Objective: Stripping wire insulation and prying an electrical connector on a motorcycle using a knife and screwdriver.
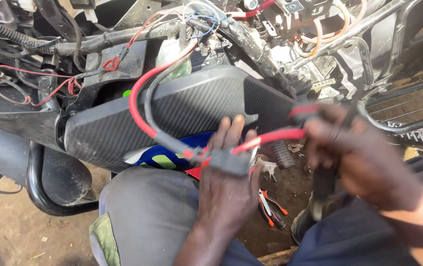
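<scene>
The left hand [228,177], fingers stretched flat and apart against the lower edge of the black carbon-weave side panel [182,113] of the stripped motorcycle, carries a small dark grey block connector [228,162] across its knuckles, where a thick red cable [137,106] and a thick grey cable [160,135] looping down from the frame's top edge meet. The right hand [354,157], blurred, is closed around a second red cable [270,138] running from that connector, just beside the panel's right end. Orange-handled pliers [270,209] lie on the dirt below the hands.
</scene>
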